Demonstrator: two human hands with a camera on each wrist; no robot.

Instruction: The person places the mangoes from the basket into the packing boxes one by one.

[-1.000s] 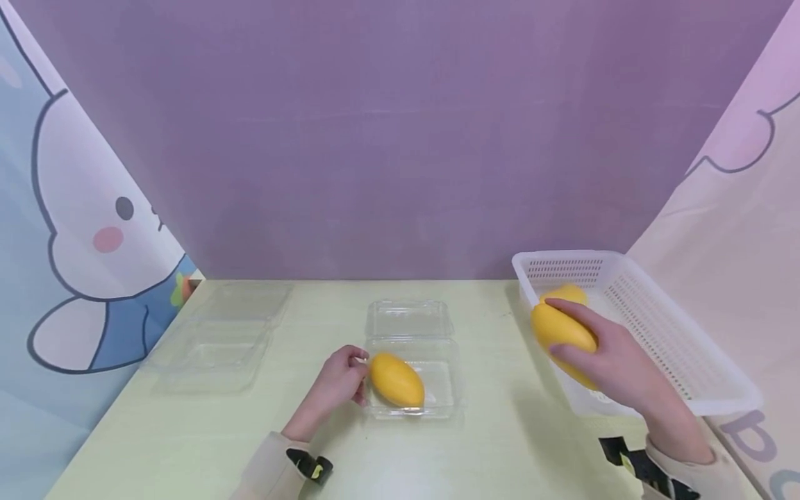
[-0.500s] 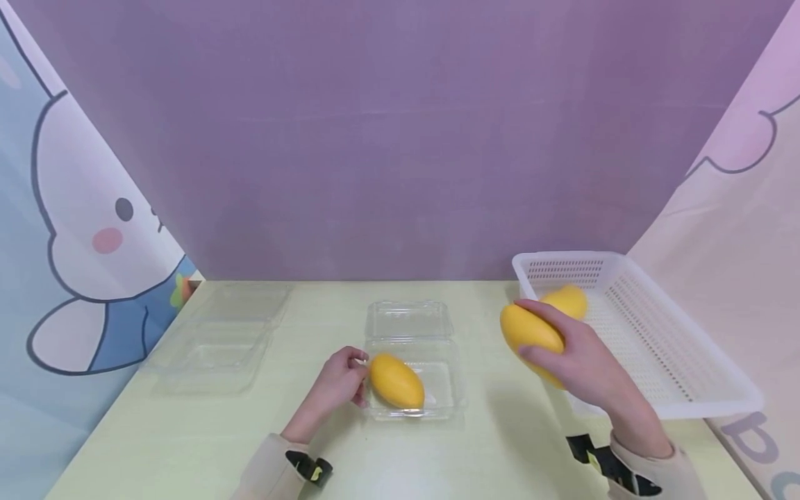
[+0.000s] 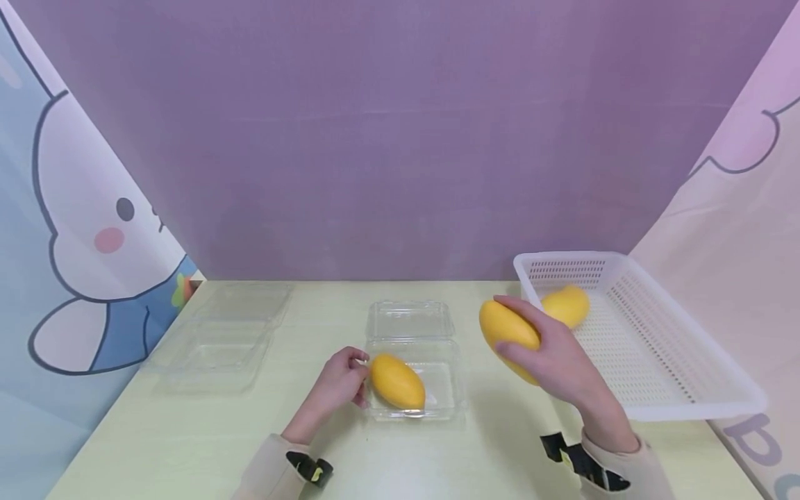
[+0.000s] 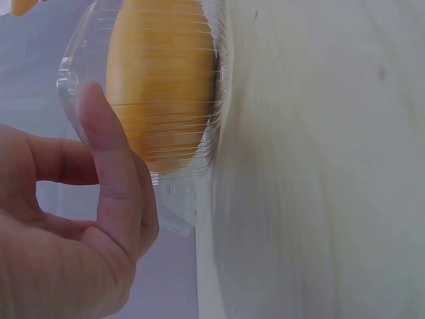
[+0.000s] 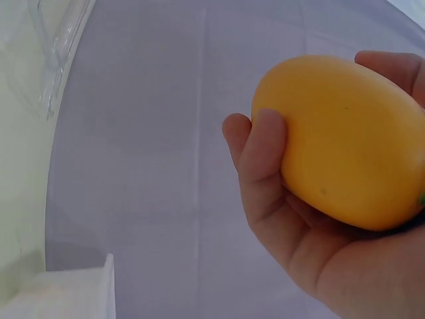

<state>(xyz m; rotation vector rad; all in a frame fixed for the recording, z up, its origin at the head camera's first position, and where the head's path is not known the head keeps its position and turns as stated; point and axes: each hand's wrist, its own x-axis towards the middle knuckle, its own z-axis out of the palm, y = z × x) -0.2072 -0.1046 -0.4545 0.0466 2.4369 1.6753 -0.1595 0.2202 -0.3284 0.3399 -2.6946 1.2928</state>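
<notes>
My right hand (image 3: 559, 357) grips a yellow mango (image 3: 509, 340), held up above the table just left of the white basket; in the right wrist view the fingers curl round this mango (image 5: 339, 139). A second mango (image 3: 397, 381) lies in the left part of an open clear plastic clamshell box (image 3: 440, 389), whose lid is folded back. My left hand (image 3: 340, 378) is at the box's left side. In the left wrist view its loosely bent fingers (image 4: 113, 166) rest against the outer wall, close to the rim.
The white perforated basket (image 3: 678, 330) stands at the right, with another mango (image 3: 565, 306) in its far left corner. More open clear clamshell boxes (image 3: 219, 347) sit at the table's left. A purple backdrop (image 3: 400, 139) rises behind the table (image 3: 400, 458).
My right hand has carried its mango left, out from over the basket, which uncovers the mango inside. The left hand and the box have stayed in place.
</notes>
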